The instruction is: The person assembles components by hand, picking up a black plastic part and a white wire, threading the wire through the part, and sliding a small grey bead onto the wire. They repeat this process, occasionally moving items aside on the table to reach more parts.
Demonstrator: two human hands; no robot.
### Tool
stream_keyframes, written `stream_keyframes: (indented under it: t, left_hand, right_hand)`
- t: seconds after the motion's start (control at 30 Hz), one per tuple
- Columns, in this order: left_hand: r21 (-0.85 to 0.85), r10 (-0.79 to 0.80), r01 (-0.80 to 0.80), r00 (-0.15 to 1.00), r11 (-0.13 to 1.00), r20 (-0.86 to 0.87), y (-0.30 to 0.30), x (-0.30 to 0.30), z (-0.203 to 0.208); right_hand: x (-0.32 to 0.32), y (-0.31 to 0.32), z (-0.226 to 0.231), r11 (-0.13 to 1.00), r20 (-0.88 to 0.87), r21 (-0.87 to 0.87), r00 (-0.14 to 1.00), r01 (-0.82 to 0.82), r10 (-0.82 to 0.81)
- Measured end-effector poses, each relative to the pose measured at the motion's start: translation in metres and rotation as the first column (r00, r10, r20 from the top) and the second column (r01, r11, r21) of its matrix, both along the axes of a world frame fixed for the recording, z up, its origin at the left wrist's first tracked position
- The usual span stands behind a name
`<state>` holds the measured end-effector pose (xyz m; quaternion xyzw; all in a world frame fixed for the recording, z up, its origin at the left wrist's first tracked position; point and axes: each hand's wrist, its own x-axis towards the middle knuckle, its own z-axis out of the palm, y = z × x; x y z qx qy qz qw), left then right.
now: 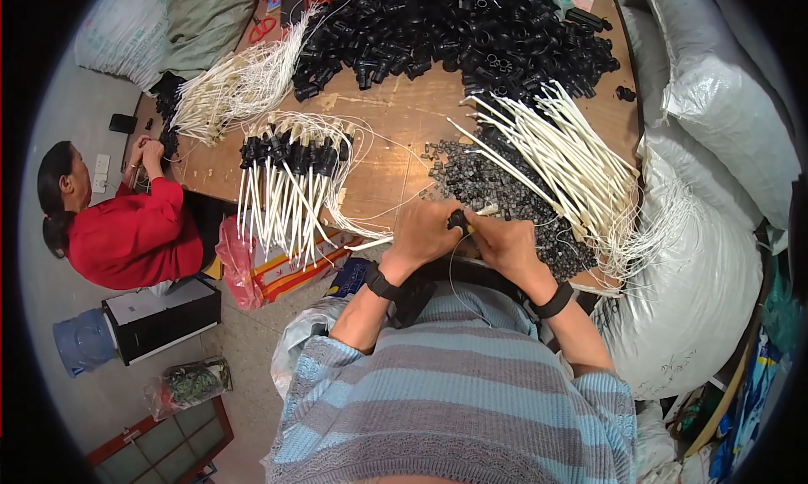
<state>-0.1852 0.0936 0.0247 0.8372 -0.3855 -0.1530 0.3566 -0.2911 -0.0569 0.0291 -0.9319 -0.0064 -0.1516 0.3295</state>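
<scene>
In front of my chest, my left hand [425, 229] is closed around a small black plastic socket [457, 220]. My right hand [507, 242] pinches at the same socket from the right, with its thumb and fingers pressed together. A white cable [370, 243] sticks out to the left beside my left hand. One thin wire [455, 286] hangs below the hands against my sweater. Just past my right fingers is a small pale piece [488, 209]. To the left lies a bundle of white cables with black sockets [290, 160], their ends hanging over the table edge.
Loose white cables [564, 160] lie across small dark grey parts [484, 177] at the right. A big heap of black sockets [454, 29] covers the far table [383, 101]. More cables [236, 93] lie far left, near a person in red [126, 236]. Full white sacks [690, 316] crowd the right side.
</scene>
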Motion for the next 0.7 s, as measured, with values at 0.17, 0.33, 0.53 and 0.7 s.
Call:
stream_keyframes:
  t: [0.17,0.33,0.53,0.7]
  left_hand:
    - [-0.086,-0.020,0.027,0.996,0.996,0.082,0.000,-0.006,0.002]
    - [-0.008,-0.149,0.153,0.973,0.988,0.174,0.000,-0.007,0.012]
    - [0.031,-0.234,0.232,0.962,0.972,0.140,0.007,-0.011,0.009]
    - [0.063,-0.262,0.255,0.954,0.965,0.144,0.014,-0.014,-0.001]
  right_hand:
    - [0.014,-0.013,0.009,0.954,-0.112,0.298,0.993,0.013,0.022]
    - [0.026,-0.033,0.022,0.950,-0.466,0.311,0.867,-0.024,0.175]
    - [0.018,-0.022,0.019,0.931,-0.551,0.364,0.806,0.000,0.216]
    - [0.011,-0.009,0.003,0.941,-0.496,0.332,0.861,0.063,0.117]
